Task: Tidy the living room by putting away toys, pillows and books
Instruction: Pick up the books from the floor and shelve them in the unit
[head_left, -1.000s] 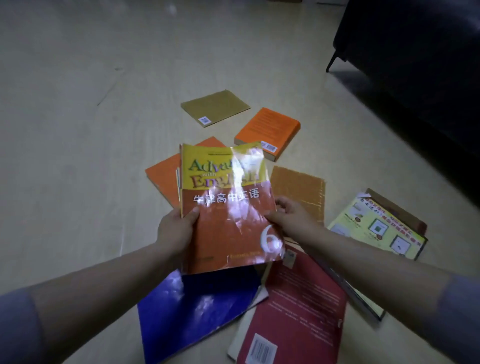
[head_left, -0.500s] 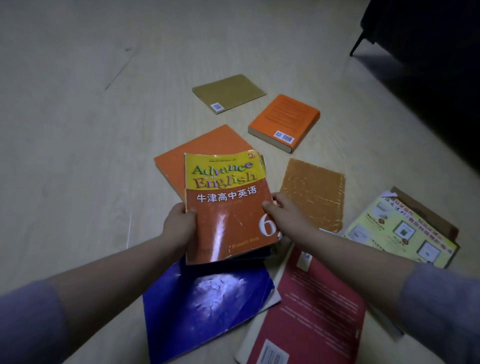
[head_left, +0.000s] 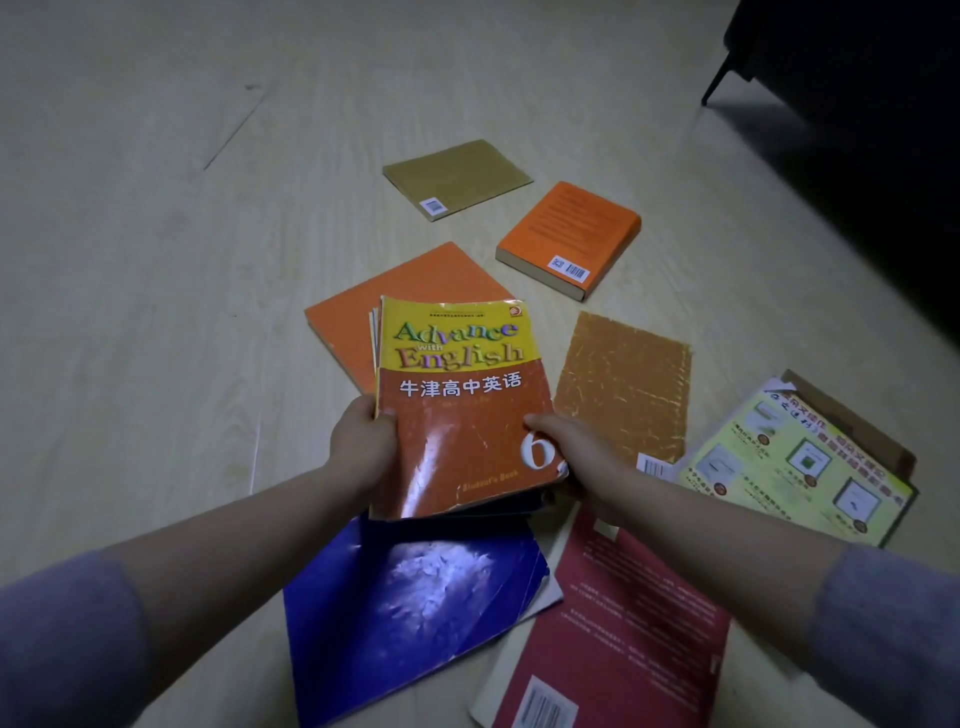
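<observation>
I hold a yellow and orange English textbook (head_left: 462, 410) over the floor, with other thin books stacked under it. My left hand (head_left: 361, 444) grips its left edge, and my right hand (head_left: 571, 452) grips its lower right corner. Around it on the floor lie a flat orange book (head_left: 358, 317), a thick orange book (head_left: 571, 236), an olive book (head_left: 457, 174), a cracked amber book (head_left: 623, 384), a blue book (head_left: 415, 608), a dark red book (head_left: 623, 639) and a yellow-green book (head_left: 800, 467).
The pale wooden floor (head_left: 156, 260) stretches to the left and far side. A dark sofa (head_left: 857, 104) with a thin leg stands at the top right. A brown book edge (head_left: 857, 415) shows under the yellow-green one.
The held textbook has sunk lower and tilted flatter, so the glare on its cover is gone. My view has shifted left, and the floor books sit further right in frame.
</observation>
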